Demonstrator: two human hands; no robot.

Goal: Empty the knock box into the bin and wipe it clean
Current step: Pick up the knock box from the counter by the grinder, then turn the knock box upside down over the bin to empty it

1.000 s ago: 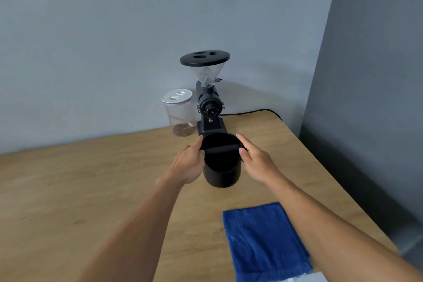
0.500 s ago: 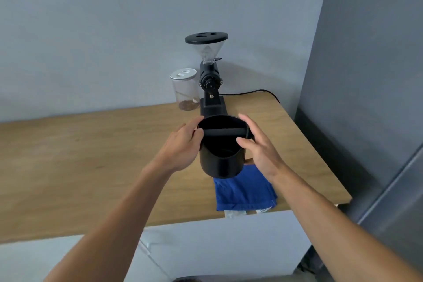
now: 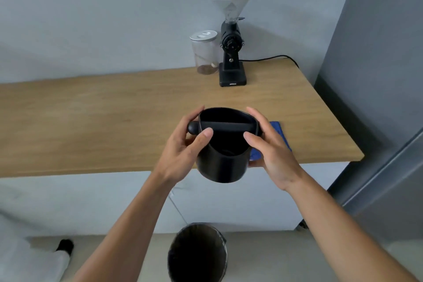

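Knock box [image 3: 221, 160]: black, upright, knock bar across its mouth; held in the air off the tabletop [image 3: 114, 121] edge, above and beyond the bin [image 3: 198, 254], probably on its way to tipping. Contents: too dark to tell.
Left hand [image 3: 183, 151], right hand [image 3: 270, 151]: fingers wrapped round opposite sides of the box.
Bin: dark-lined, open, on the floor; contents unseen.
Blue cloth [image 3: 278, 130]: on tabletop, likely for wiping.
Jar [image 3: 204, 52]: lidded, brown grounds at bottom, beside coffee grinder [image 3: 231, 39].
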